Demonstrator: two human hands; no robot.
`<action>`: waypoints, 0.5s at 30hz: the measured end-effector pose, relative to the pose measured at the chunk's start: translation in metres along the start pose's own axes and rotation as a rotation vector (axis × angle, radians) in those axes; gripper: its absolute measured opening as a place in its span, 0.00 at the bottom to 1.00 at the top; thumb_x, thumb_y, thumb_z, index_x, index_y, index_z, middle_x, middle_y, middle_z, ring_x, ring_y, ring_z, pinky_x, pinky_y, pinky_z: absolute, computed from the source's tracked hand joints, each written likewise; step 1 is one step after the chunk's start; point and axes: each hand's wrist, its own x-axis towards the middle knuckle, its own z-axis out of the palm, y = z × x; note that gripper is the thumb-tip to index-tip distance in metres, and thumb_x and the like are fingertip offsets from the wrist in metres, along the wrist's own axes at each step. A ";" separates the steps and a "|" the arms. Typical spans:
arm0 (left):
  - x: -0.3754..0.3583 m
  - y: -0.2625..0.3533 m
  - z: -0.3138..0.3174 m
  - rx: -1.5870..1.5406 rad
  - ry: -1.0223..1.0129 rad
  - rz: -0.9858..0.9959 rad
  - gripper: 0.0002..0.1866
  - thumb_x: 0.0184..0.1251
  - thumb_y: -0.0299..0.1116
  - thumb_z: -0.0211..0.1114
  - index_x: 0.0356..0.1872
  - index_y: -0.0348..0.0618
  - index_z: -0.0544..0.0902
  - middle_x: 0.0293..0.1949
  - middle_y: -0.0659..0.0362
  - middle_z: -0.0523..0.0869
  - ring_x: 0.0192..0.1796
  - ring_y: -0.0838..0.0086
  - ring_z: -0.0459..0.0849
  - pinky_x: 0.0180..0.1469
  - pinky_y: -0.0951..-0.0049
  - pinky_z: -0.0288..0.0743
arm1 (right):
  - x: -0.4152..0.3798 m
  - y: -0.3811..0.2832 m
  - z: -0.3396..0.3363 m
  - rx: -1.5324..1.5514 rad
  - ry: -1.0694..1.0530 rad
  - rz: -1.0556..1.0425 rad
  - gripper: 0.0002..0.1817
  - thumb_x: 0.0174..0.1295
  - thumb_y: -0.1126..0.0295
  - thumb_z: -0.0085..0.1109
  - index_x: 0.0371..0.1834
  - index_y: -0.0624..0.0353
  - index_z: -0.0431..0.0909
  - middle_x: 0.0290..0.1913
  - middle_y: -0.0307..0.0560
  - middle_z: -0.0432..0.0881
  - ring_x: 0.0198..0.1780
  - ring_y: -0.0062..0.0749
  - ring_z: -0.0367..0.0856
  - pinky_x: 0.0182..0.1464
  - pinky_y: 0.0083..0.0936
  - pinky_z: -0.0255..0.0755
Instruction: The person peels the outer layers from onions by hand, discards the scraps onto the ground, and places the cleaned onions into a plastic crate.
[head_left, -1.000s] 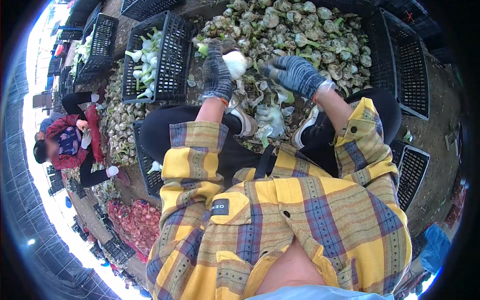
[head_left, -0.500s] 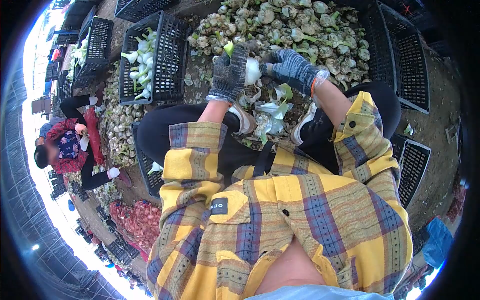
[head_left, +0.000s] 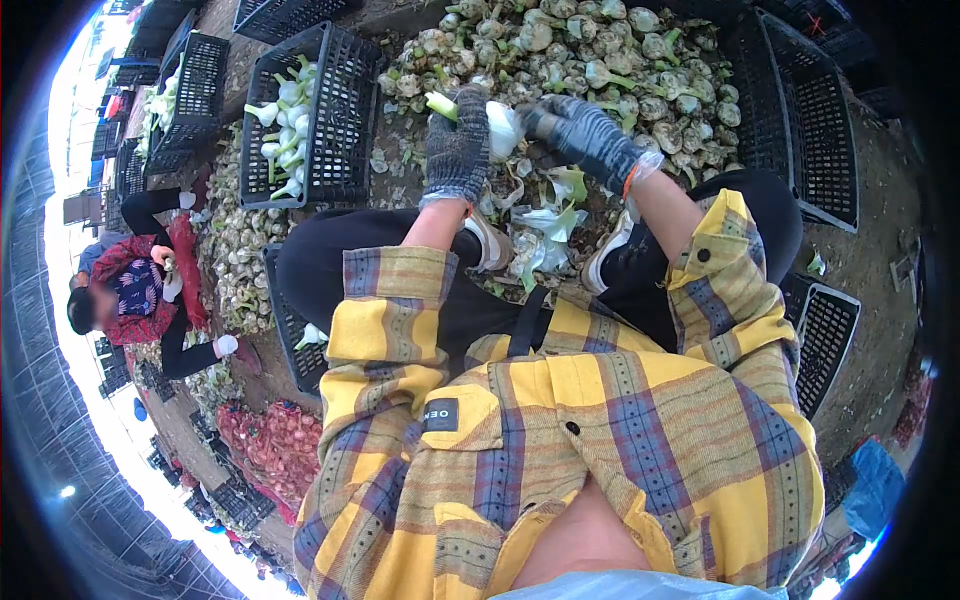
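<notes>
My left hand point(head_left: 457, 150), in a grey knit glove, is wrapped round a garlic bulb point(head_left: 503, 130). The white bulb sticks out on the right of the fist, and its pale green stem point(head_left: 441, 106) pokes out on the left. Just right of the bulb is my right hand point(head_left: 590, 142), also gloved, with fingers curled in. Whatever it may hold is hidden. Beyond both hands lies a heap of unpeeled garlic bulbs point(head_left: 640, 75) with dirty skins. Peeled-off leaves and skins point(head_left: 550, 225) lie between my shoes.
A black crate point(head_left: 340, 120) with clean white bulbs stands on the left, and another black crate point(head_left: 810, 130) on the right. Further left, a person point(head_left: 135, 285) sits beside more bulbs point(head_left: 240, 260). Red net sacks point(head_left: 270, 445) lie at lower left, a blue bag point(head_left: 873, 485) at lower right.
The garlic bulb has turned a little in my left hand, and more of its stem shows to the left. My right hand has shifted slightly left, its fingers more curled.
</notes>
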 end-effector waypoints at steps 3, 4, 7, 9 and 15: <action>-0.006 0.000 0.005 -0.021 -0.055 0.168 0.21 0.64 0.48 0.50 0.43 0.38 0.75 0.38 0.51 0.80 0.42 0.66 0.78 0.45 0.68 0.69 | -0.020 -0.019 0.005 -0.232 -0.068 -0.088 0.18 0.57 0.61 0.55 0.41 0.66 0.73 0.34 0.50 0.79 0.34 0.30 0.79 0.38 0.25 0.72; -0.009 0.001 0.006 -0.017 -0.083 0.232 0.21 0.64 0.47 0.50 0.43 0.38 0.75 0.38 0.52 0.80 0.41 0.66 0.78 0.45 0.68 0.69 | -0.022 -0.018 0.006 -0.231 -0.068 -0.087 0.18 0.57 0.61 0.55 0.41 0.66 0.73 0.34 0.50 0.79 0.34 0.30 0.79 0.38 0.25 0.72; -0.007 -0.003 0.009 -0.077 -0.132 0.100 0.21 0.64 0.48 0.51 0.43 0.39 0.76 0.37 0.53 0.79 0.40 0.68 0.78 0.44 0.70 0.70 | -0.024 -0.011 0.008 -0.626 0.235 -0.384 0.16 0.51 0.65 0.57 0.38 0.65 0.73 0.31 0.56 0.78 0.35 0.38 0.78 0.40 0.31 0.70; -0.015 0.014 0.009 -0.329 -0.153 -0.303 0.22 0.60 0.51 0.54 0.44 0.41 0.76 0.37 0.55 0.79 0.38 0.73 0.77 0.43 0.73 0.71 | -0.018 -0.014 0.002 -0.510 0.260 -0.250 0.15 0.52 0.66 0.56 0.39 0.66 0.73 0.31 0.55 0.78 0.35 0.37 0.78 0.40 0.31 0.72; 0.008 -0.015 0.008 -0.634 -0.242 -0.192 0.20 0.60 0.44 0.55 0.47 0.41 0.74 0.40 0.58 0.78 0.39 0.76 0.77 0.41 0.76 0.72 | 0.006 0.000 -0.015 0.338 0.132 0.049 0.10 0.59 0.73 0.49 0.42 0.66 0.70 0.36 0.52 0.78 0.31 0.34 0.80 0.35 0.29 0.80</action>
